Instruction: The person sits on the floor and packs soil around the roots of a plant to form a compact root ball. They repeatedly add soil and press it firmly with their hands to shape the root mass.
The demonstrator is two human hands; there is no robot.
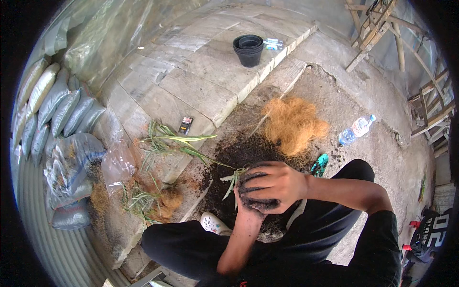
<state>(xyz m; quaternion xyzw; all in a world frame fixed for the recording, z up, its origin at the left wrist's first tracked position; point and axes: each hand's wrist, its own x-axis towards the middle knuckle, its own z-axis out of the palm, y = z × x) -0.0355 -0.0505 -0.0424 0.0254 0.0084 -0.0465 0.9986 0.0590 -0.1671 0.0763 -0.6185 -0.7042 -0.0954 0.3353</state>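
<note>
My right hand (274, 184) lies curled over the top, its fingers black with wet soil. Beneath it my left hand (247, 210) is cupped, mostly hidden by the right. Between them they press a dark soil clump (260, 204), of which little shows. Pale green leaves of a small plant (233, 178) stick out at the left side of the hands. Under the hands spreads a heap of dark potting soil (247, 152) on the concrete. Just beyond it rests a loose pile of orange-brown coconut fibre (296, 125).
A green-handled tool (320, 165), partly hidden, and a plastic water bottle (356, 130) lie right. Cut plants (161, 141) and a small black device (185, 125) are left. Stacked black pots (248, 50) stand on the raised slab (200, 84). Filled sacks (66, 102) line the left; another person (426, 233) is far right.
</note>
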